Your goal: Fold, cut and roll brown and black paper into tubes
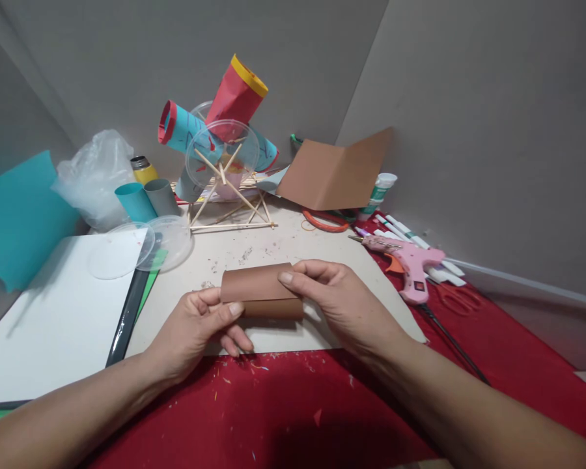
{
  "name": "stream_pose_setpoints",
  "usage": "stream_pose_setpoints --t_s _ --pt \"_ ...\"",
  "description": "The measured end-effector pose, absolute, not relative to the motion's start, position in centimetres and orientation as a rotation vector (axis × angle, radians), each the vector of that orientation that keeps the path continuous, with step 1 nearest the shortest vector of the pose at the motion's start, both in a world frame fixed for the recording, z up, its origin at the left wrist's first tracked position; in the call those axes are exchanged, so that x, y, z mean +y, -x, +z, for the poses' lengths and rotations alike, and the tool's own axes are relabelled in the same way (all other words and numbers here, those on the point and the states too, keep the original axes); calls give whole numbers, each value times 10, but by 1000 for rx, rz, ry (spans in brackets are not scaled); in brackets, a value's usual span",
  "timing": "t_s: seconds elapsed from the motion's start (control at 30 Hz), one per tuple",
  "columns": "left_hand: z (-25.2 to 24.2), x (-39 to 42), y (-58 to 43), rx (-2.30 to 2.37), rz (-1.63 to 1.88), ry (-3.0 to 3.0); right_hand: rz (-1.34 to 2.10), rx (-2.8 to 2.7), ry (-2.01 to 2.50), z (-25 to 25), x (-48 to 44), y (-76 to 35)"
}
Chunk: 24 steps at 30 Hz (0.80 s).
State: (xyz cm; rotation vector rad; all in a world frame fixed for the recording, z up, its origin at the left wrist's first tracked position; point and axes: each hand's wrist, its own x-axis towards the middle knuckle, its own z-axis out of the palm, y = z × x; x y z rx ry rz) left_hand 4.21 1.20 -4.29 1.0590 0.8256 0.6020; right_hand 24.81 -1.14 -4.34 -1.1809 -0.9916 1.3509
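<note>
A brown paper tube (258,284), its seam facing me, lies sideways between my hands above the pale board (293,238). My left hand (209,319) grips its left end, thumb on the front near the seam and some fingers curled beneath. At the right end, my right hand (325,286) pinches the tube with the thumb on top. Behind them stands a wheel model (229,156), with clear plastic discs on a stick frame and red and blue paper tubes attached. A sheet of brown card (329,170), folded down the middle, leans at the back.
To the right lie a pink glue gun (410,260), red scissors (459,299) and several white markers (405,228) on the red cloth (508,365). Left are clear lids (163,242), a blue tube (135,200), a grey tube (162,197), a plastic bag (95,176) and a whiteboard (53,312).
</note>
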Motion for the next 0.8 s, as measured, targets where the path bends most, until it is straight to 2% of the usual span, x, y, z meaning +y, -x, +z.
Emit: stream_pose_setpoints --t_s 0.33,0.63,0.8 --pt "-49 13 -42 806 587 -971 1549 -700 1123 -45 -4 -252" --pt "-49 16 -41 760 599 -968 1230 -1121 1315 -47 -12 -248" --pt "-53 17 -39 720 622 -966 1182 -1170 1355 -47 -12 -248"
